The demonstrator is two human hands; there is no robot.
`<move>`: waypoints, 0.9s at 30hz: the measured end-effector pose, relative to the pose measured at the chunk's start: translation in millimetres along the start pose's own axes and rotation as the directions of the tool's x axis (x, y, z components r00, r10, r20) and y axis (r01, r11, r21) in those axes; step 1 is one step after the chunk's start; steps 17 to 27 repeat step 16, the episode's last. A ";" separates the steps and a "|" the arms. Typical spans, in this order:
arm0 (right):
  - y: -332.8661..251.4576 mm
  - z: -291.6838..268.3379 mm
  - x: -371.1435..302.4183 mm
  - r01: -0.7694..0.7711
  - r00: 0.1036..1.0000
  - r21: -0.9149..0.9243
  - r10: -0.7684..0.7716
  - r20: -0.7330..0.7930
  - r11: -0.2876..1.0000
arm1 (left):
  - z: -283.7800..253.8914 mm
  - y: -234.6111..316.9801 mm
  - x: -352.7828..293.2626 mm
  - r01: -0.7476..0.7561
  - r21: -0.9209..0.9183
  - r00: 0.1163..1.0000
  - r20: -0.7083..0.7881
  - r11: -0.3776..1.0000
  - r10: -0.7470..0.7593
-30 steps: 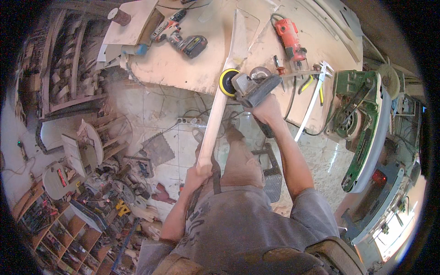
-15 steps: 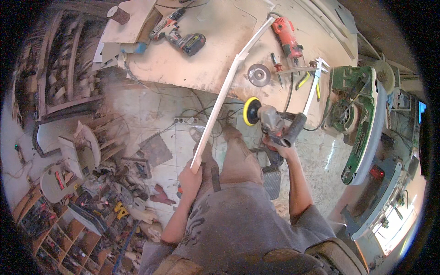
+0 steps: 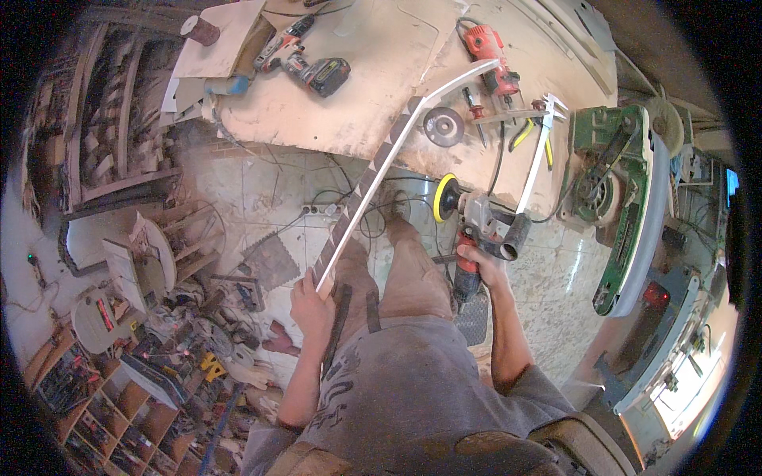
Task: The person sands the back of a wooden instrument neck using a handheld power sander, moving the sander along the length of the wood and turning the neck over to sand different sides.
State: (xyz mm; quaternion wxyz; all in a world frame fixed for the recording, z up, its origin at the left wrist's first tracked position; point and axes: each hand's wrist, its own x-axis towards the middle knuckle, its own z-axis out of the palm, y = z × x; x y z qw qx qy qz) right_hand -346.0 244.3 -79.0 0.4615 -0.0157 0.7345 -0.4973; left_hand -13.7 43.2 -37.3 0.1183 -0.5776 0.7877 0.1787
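Observation:
My left hand (image 3: 312, 308) is closed around the near end of a long, narrow wooden piece (image 3: 371, 187) with a bent far end. One edge is pale, and dark and light patches run along its side. The piece slants up and away over the table. My right hand (image 3: 486, 266) grips the red and black body of an angle grinder (image 3: 479, 216). A round pad with a yellow rim (image 3: 445, 197) is fitted on the grinder's head, facing left toward the wooden piece but apart from it. A black side handle (image 3: 513, 237) sticks out to the right.
The worktable (image 3: 349, 119) ahead bears a cordless drill (image 3: 321, 74), a red corded power tool (image 3: 490, 57), a disc (image 3: 443, 127), pliers (image 3: 521, 135) and a caliper (image 3: 538, 159). At right stands a green belt machine (image 3: 611, 182). Cables (image 3: 337, 210) lie on the floor; clutter fills the left.
My left hand has turned the wooden piece, so its patterned side now shows, and moved slightly left. The grinder has shifted a little right and down, its red body now more visible.

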 end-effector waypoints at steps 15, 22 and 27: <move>-95.4 76.4 30.2 0.324 0.943 -0.731 -0.270 0.196 0.600 | 30.4 -8.3 1.3 -0.072 -0.208 0.990 0.105 0.975 0.096; -91.6 76.5 36.6 0.304 0.949 -0.731 -0.262 0.176 0.610 | 33.8 -10.7 1.1 -0.081 -0.222 0.989 0.101 0.972 0.105; -91.6 76.5 36.6 0.304 0.949 -0.731 -0.262 0.176 0.610 | 33.8 -10.7 1.1 -0.081 -0.222 0.989 0.101 0.972 0.105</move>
